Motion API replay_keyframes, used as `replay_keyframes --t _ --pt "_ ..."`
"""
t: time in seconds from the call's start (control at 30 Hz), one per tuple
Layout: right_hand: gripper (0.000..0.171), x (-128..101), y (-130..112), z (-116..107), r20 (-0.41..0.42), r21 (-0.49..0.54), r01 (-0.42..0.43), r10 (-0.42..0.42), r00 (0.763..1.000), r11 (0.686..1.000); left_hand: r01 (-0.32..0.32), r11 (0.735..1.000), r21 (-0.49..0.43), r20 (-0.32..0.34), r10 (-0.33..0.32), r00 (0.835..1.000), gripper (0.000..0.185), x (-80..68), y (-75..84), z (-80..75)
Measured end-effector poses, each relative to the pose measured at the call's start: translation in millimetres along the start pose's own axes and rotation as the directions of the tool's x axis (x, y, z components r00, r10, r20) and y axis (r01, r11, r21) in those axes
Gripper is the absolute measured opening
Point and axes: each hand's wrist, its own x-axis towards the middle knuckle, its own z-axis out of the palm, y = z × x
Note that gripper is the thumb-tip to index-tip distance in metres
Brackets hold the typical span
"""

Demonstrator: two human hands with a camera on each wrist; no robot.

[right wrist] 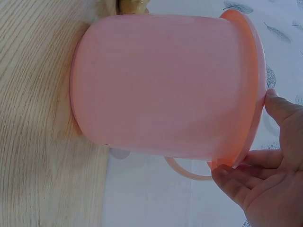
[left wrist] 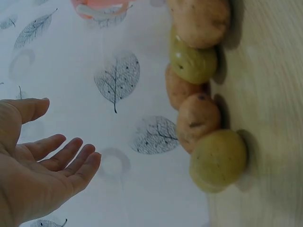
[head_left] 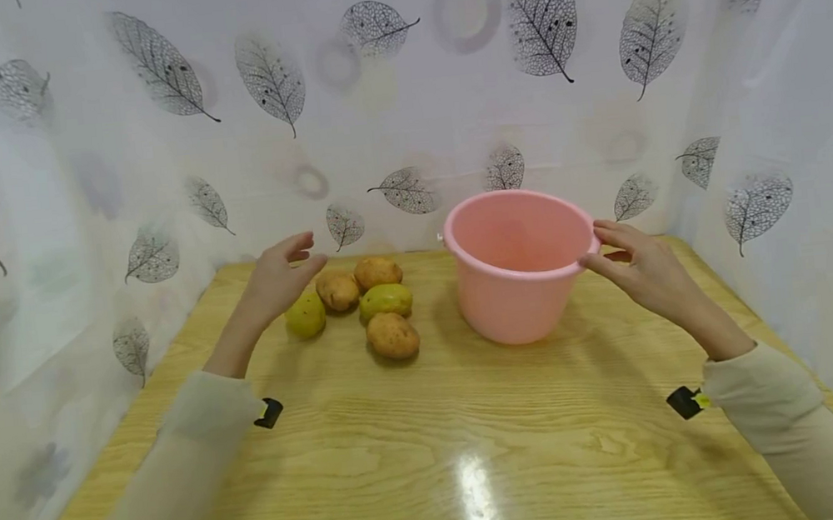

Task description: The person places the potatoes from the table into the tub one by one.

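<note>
Potatoes (head_left: pixel 360 301), five of them, brown and yellow-green, sit clustered on the wooden table (head_left: pixel 434 442), left of a pink bucket (head_left: pixel 516 263). Left hand (head_left: pixel 278 275) hovers above them, fingers spread, holding nothing. Right hand (head_left: pixel 639 268) touches the bucket rim, fingers relaxed. Steadying the bucket seems wise while picking.

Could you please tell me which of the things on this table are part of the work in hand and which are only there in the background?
In the work:
- left hand, open above the produce
- five potatoes and green fruits
- pink bucket
- right hand, touching the bucket's rim

Just there:
- wooden table
- leaf-print curtain
</note>
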Motion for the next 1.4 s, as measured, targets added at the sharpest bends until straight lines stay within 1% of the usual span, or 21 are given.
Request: replay_keyframes --t 0.23,0.3,0.47,0.6,0.77,0.97,1.07,1.23,1.4 --pt "0.056 0 1 1 -0.006 -0.002 0.012 -0.012 1.0 1.0 0.094 0.996 0.011 -0.001 -0.094 0.996 0.071 -12.8 -23.0 -10.0" --pt "0.056 0 0 1 -0.006 -0.002 0.014 -0.014 1.0 1.0 0.112 0.993 0.024 -0.002 -0.112 0.994 0.072 -16.0 -30.0 -11.8" --pt "0.056 0 0 1 -0.012 0.004 0.013 -0.013 1.0 1.0 0.121 0.992 0.038 -0.015 -0.121 0.993 0.074 -22.0 -46.7 -13.3" --pt "0.057 0 1 1 -0.011 0.008 0.011 -0.011 1.0 1.0 0.143 0.989 0.048 -0.015 -0.143 0.99 0.076 -25.7 -57.1 -11.8" --pt "0.057 0 3 1 -0.008 0.008 0.01 -0.01 1.0 1.0 0.174 0.983 0.064 0.0 -0.174 0.985 0.074 -27.7 -67.1 -5.6" --pt "0.057 -1 4 1 -0.006 -0.002 0.012 -0.012 1.0 1.0 0.194 0.976 0.099 0.016 -0.196 0.98 0.069 -26.8 -79.4 8.0" --pt "0.058 0 4 0 -0.002 0.002 0.016 -0.016 1.0 1.0 0.212 0.972 0.098 0.028 -0.216 0.976 0.068 -26.8 -84.3 15.0" --pt "0.058 0 4 1 0.0 0.004 0.019 -0.019 1.0 1.0 0.252 0.963 0.097 0.049 -0.257 0.965 0.07 -28.0 -87.5 22.4" --pt "0.055 1 4 1 -0.011 0.014 0.044 -0.044 0.999 0.999 0.259 0.959 0.112 0.042 -0.265 0.963 0.071 -27.6 -90.8 28.1"
